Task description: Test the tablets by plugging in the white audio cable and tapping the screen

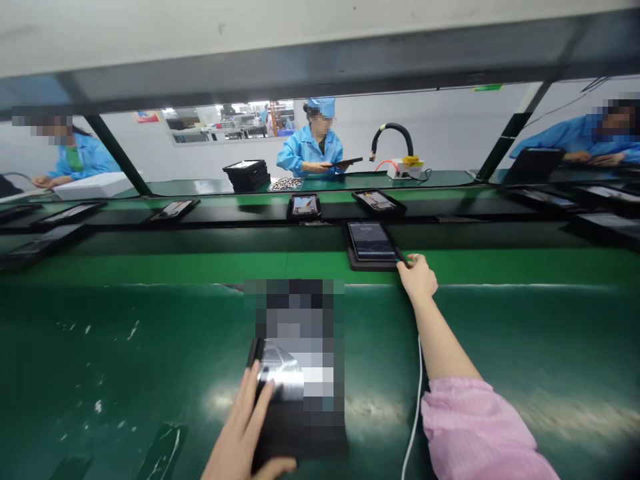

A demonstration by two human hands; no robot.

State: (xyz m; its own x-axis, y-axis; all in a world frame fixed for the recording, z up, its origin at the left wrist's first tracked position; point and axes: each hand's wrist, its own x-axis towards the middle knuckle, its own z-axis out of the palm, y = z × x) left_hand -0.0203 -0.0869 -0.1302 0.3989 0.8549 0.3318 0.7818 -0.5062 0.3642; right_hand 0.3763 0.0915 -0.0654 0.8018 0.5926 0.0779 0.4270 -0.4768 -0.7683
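Note:
My right hand [419, 279] reaches forward and grips the near right corner of a black tray [375, 265], thumb and fingers closed on its edge. In that tray lies a tablet [371, 240] with a dark screen showing faint pale marks. Close to me, my left hand [243, 427] rests with fingers apart along the left side of another black tray [300, 430]. A flat device with a shiny, reflective screen [280, 373] lies in this tray. Much of that device is hidden by pixelation.
A green conveyor belt [200, 267] crosses beyond the green bench [125, 373]. Several trays with devices, such as one tray [304, 207], stand on the line. A white cable [419, 393] runs by my right arm. Co-workers in blue sit opposite; a shelf [320, 60] hangs overhead.

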